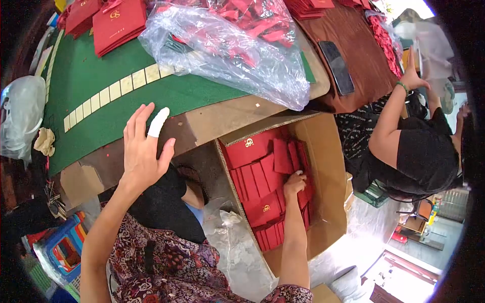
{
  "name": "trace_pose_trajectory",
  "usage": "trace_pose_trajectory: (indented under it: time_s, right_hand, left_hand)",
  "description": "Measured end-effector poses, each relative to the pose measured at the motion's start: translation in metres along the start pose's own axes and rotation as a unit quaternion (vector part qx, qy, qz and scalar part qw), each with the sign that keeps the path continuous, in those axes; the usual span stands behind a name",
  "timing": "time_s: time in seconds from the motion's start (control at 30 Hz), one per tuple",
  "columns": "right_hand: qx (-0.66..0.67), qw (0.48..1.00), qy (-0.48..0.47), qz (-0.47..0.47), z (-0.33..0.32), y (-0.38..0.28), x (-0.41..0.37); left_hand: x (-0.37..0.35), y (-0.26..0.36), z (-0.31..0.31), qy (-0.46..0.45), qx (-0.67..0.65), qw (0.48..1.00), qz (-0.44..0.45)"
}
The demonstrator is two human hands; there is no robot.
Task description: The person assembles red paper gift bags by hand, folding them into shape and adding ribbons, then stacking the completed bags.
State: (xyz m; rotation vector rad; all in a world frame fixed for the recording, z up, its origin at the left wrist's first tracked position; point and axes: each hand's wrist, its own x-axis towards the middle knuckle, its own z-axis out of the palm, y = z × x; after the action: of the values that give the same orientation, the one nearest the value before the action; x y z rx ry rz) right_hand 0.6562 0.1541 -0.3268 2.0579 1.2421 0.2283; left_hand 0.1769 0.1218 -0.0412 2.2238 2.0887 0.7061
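A tall cardboard box [323, 166] stands open beside the table, holding rows of flat red gift bags [262, 174], some with a gold emblem. Inside it, my right hand [294, 184] is closed at the edge of a small stack of these bags [286, 155]; its fingertips are partly hidden. My left hand [141, 151] is over the table's near edge with fingers stretched out and nothing held. A white wrapping covers one of its fingers. Ahead of it, a row of pale rectangular tiles [113, 91] runs across the green tabletop [76, 65].
Clear plastic [227, 55] with red ribboned pieces drapes over the table. Stacked red bags [118, 25] stand at the far left, and a phone [336, 68] lies on brown cloth. Another person [419, 146] works on the right. Colourful plastic stools [63, 247] are at lower left.
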Motion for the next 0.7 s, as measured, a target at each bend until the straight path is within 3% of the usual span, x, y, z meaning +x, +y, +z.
trace_pose_trajectory:
  time_s: [0.1, 0.27, 0.47, 0.7]
  right_hand:
    - [-0.018, 0.999, 0.034, -0.017, 0.01, 0.003, -0.005]
    - [0.132, 0.986, 0.066, -0.077, 0.053, 0.017, 0.02]
    - [0.083, 0.986, 0.042, -0.141, -0.002, 0.048, 0.015]
    - [0.126, 0.988, 0.034, -0.081, 0.029, 0.032, 0.033]
  left_hand:
    - [0.0, 0.0, 0.0, -0.008, -0.004, 1.0, -0.006]
    - [0.0, 0.0, 0.0, -0.014, -0.005, 1.0, -0.012]
    - [-0.001, -0.002, 0.001, -0.006, -0.013, 1.0, -0.016]
    - [-0.001, -0.004, 0.002, -0.002, -0.024, 0.999, -0.025]
